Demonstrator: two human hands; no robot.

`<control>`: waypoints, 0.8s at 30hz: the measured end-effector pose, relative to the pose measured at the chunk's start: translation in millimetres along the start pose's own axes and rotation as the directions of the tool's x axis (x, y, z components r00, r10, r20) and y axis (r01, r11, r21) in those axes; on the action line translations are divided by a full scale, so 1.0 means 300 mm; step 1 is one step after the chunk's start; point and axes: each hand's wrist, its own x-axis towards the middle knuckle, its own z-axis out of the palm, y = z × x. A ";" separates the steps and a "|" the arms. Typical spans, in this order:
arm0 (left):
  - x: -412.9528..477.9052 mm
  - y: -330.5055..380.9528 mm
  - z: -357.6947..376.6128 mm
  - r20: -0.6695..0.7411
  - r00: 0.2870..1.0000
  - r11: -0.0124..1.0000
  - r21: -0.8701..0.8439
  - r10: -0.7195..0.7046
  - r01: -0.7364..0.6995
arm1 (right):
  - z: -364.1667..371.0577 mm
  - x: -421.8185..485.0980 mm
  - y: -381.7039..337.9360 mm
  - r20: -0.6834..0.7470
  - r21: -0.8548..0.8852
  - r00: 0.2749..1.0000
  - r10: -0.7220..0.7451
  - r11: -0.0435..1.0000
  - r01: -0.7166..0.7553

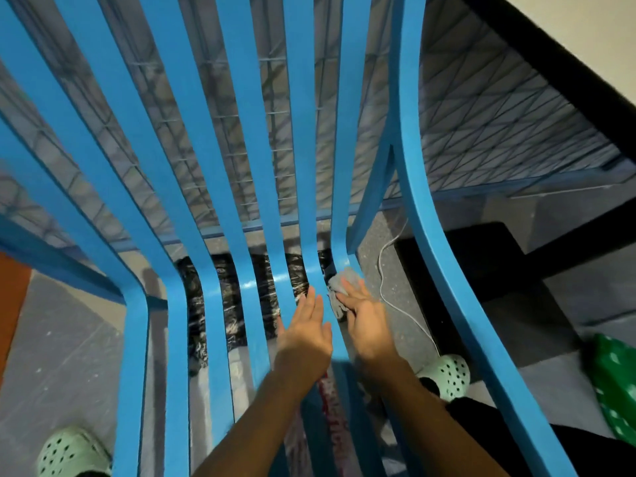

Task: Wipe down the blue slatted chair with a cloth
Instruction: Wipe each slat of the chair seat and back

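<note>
Grey speckled floor (pixel 69 339) below, mesh fence (pixel 481 132) behind. Pressing grey cloth (pixel 339 290) w/ flat R hand (pixel 370 325) onto slat at seat bend of blue slatted chair (pixel 136 356), fingers straight. L hand (pixel 303 335) spread flat on next slat. Mint clogs (pixel 447 375) either side, white cable (pixel 382 270) nearby.

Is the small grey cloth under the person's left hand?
No, the small grey cloth lies under the right hand; the left hand rests bare on the blue slatted chair.

No readable text, label or number shows on anything.
</note>
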 end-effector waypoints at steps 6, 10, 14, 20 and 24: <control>0.021 0.011 -0.023 0.014 1.000 0.993 -0.120 -0.006 0.008 | -0.033 0.149 -0.033 -0.161 0.160 0.983 0.083 0.985 -0.057; 0.017 0.000 -0.016 0.057 0.998 1.000 -0.013 0.002 -0.001 | -0.061 0.102 -0.015 -0.333 0.339 0.887 0.320 0.918 -0.204; 0.010 -0.004 -0.008 -0.067 0.997 0.998 0.062 0.036 -0.031 | -0.071 0.063 -0.034 -0.240 0.249 0.965 0.106 0.967 -0.044; 0.024 -0.003 -0.027 0.116 0.993 0.998 0.060 -0.010 0.003 | -0.047 0.145 -0.046 -0.184 0.092 0.982 0.039 0.996 -0.023; 0.017 -0.009 -0.031 0.094 0.995 0.998 0.052 0.014 -0.019 | -0.113 0.181 -0.063 -0.359 0.290 0.911 0.205 0.952 -0.100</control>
